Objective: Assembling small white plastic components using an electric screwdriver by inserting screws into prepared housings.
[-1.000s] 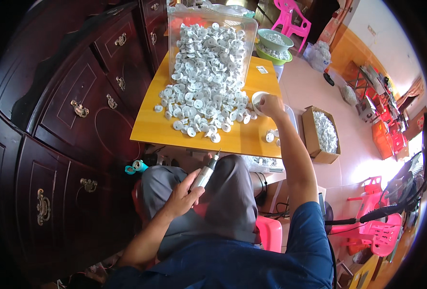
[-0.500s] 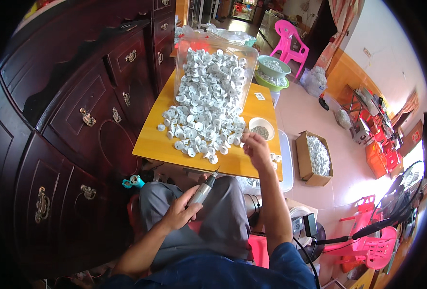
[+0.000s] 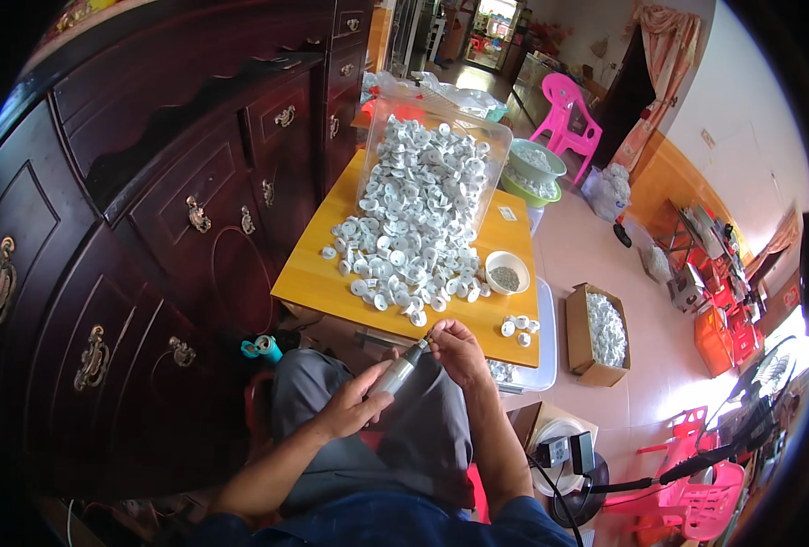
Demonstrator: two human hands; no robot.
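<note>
My left hand point(image 3: 348, 408) is wrapped around a grey pen-shaped electric screwdriver point(image 3: 395, 376), held over my lap with its tip pointing up and away. At that tip, the fingertips of my right hand point(image 3: 462, 354) are pinched together; whatever lies between them is too small to make out. Beyond both hands, small round white plastic pieces point(image 3: 414, 242) are heaped on the yellow table point(image 3: 313, 273), spilling from a clear plastic bin point(image 3: 498, 150) tipped toward me. To their right is a white bowl point(image 3: 498, 259) of tiny grey metal pieces. Several white pieces point(image 3: 519, 325) sit apart near the right corner.
Dark wooden cabinets point(image 3: 158, 219) rise close on the left. A cardboard box point(image 3: 596, 372) of white pieces stands on the floor at right. Basins point(image 3: 550, 169) and a pink chair point(image 3: 569, 114) are farther back. A black stand arm point(image 3: 642, 483) reaches in from lower right.
My right hand has come from beside the bowl back to the screwdriver's tip. My left hand keeps the screwdriver, shifted slightly right. The whole view has shifted a little.
</note>
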